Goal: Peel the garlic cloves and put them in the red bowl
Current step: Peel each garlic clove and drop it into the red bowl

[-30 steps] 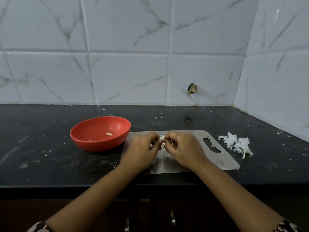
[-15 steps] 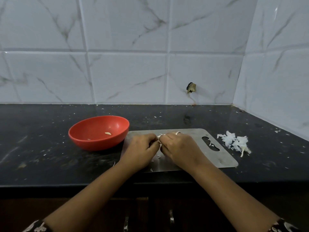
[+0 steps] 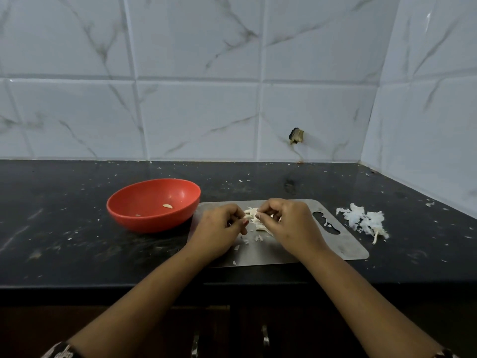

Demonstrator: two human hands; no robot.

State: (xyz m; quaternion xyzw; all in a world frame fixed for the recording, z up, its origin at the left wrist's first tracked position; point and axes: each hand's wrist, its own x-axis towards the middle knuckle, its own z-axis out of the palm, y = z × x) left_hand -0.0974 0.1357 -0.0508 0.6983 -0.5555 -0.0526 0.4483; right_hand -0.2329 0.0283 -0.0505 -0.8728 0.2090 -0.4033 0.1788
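Observation:
A red bowl (image 3: 144,215) stands on the black counter left of a steel cutting board (image 3: 346,244). One peeled clove (image 3: 167,206) lies inside the bowl. Over the board's middle, my left hand (image 3: 219,232) and my right hand (image 3: 290,223) meet, fingers curled. Between their fingertips they pinch a white garlic clove with loose skin (image 3: 251,213). More garlic pieces and skin flakes (image 3: 260,228) lie on the board under the hands, partly hidden by them.
A heap of white garlic skins (image 3: 362,219) lies on the counter right of the board. Small skin flecks are scattered over the black counter (image 3: 64,241). Tiled walls close off the back and right side. The counter's front edge runs just below the board.
The hands have drawn slightly apart, so more of the garlic and its skin shows between the fingertips. The bowl and board have stayed where they were.

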